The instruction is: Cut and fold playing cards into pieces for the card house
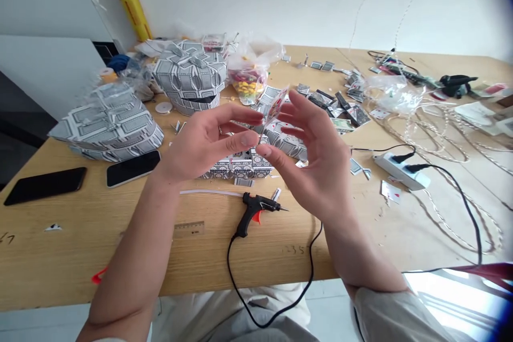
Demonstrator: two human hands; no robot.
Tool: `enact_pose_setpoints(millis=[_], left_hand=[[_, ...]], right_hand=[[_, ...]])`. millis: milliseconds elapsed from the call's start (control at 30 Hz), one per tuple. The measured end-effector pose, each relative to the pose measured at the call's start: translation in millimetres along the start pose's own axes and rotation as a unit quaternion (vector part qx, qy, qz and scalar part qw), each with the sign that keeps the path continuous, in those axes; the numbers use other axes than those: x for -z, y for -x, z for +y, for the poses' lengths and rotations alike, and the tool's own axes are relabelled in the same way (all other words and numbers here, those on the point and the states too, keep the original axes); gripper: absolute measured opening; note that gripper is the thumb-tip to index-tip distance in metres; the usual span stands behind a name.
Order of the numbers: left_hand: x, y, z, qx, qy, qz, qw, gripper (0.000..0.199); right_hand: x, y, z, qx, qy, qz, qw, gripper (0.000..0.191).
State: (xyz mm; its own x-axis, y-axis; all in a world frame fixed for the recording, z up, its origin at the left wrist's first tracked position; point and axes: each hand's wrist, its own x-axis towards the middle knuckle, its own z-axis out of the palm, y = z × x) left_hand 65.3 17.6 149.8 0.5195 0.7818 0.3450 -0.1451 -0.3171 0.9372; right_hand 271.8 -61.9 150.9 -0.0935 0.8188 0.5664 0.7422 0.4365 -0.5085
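A playing card [276, 107] with red marks is held up, nearly edge-on, between both hands. My left hand [218, 139] pinches its near side with thumb and fingers. My right hand [308, 144] grips it from the other side, thumb low and fingertips near its upper part. Beneath the hands lies a structure of patterned grey and white cards [240, 166], partly hidden by them. A black glue gun [252, 207] with a red trigger lies on the table just in front of that structure.
Two phones [46, 186] and card-covered shapes [116, 123] are at the left. A power strip [402, 171], coiled cords and loose cards lie at the right. A small ruler [189, 228] is near the front; the glue gun's cable hangs over the table's edge.
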Motion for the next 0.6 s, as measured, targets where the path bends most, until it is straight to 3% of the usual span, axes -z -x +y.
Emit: enact_pose_setpoints(millis=[133,300,500,600], left_hand=[[-0.1,0.8,-1.5,-0.008,0.005,-0.014,1.000,0.032],[-1.4,1.0,-1.0,-0.007,-0.013,-0.015,1.000,0.028],[-4.6,1.1,1.1,-0.011,-0.020,0.008,1.000,0.032],[-2.0,1.7,-1.9,-0.027,-0.036,0.048,0.998,0.039]], right_hand=[[-2.5,1.6,1.9,0.004,0.011,0.017,1.000,0.089],[-1.6,0.8,0.8,0.006,0.051,-0.022,0.998,0.099],[-2.2,-0.2,4.5,-0.011,0.048,-0.015,0.999,0.088],[-7.0,-1.0,11.3,-0.016,-0.044,0.033,0.998,0.071]])
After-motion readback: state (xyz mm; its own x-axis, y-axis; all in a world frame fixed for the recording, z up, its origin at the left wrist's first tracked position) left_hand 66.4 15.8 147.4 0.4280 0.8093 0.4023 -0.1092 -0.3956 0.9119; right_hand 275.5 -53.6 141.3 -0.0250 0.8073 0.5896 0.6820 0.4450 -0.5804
